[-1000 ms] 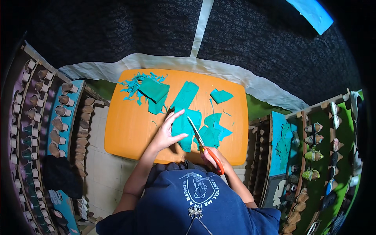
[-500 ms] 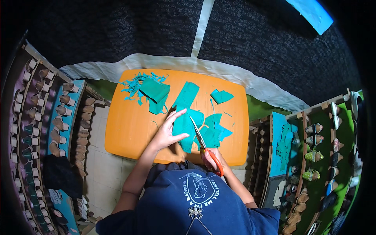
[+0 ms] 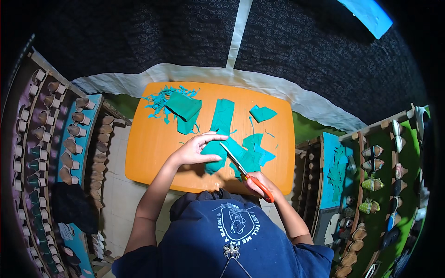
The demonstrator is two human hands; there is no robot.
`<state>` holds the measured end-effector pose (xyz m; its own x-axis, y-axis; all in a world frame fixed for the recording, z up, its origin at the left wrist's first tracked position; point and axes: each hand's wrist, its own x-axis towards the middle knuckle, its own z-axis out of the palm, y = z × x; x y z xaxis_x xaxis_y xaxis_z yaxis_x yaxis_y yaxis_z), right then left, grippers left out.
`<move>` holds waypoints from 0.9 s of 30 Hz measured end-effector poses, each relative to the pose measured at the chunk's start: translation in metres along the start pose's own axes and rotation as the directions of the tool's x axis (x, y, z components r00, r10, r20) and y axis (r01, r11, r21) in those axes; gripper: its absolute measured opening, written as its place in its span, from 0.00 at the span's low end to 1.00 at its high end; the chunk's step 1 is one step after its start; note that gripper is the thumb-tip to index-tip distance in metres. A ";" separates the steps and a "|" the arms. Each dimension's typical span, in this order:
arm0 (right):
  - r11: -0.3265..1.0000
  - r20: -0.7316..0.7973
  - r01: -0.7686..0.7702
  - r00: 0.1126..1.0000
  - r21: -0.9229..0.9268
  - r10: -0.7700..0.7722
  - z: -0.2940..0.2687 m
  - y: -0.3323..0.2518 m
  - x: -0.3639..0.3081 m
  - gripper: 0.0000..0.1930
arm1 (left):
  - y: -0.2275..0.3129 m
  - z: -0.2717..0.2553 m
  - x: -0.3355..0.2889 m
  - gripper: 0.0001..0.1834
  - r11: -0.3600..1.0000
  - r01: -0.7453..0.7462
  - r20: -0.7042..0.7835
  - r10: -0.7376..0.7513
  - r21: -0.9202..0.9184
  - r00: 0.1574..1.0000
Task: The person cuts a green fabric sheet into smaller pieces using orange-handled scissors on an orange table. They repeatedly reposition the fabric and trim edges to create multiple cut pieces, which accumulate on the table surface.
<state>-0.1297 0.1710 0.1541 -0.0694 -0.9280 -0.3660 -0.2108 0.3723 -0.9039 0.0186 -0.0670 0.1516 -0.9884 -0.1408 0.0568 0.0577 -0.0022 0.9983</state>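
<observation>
Under the flat, open left hand (image 3: 193, 150) lies limp teal fabric (image 3: 221, 134), best pinned near the orange-handled scissors (image 3: 244, 171) gripped by the right hand (image 3: 257, 183).

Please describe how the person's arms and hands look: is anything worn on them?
Both forearms are bare, and the left hand and right hand wear no gloves. I see no watch or ring, though small details are hard to tell. Short sleeves of a dark blue T-shirt with a white print cover the upper arms.
</observation>
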 end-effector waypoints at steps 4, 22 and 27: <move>0.999 0.035 0.006 0.999 -0.032 -0.005 -0.001 0.000 -0.003 0.28 | 0.000 -0.009 0.003 0.31 0.996 -0.003 0.087 -0.004 0.084 0.996; 0.998 0.164 0.021 0.986 0.056 -0.030 -0.001 0.004 -0.008 0.29 | 0.028 -0.011 0.026 0.33 0.994 0.043 0.396 -0.079 0.100 0.915; 0.995 0.135 -0.022 0.991 0.099 0.009 0.002 -0.003 -0.011 0.29 | 0.030 -0.016 0.028 0.33 0.990 0.033 0.406 -0.087 0.138 0.910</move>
<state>-0.1268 0.1806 0.1602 0.0610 -0.9143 -0.4005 -0.1117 0.3924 -0.9130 -0.0052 -0.0864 0.1833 -0.9613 0.2737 -0.0309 0.0049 0.1294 0.9916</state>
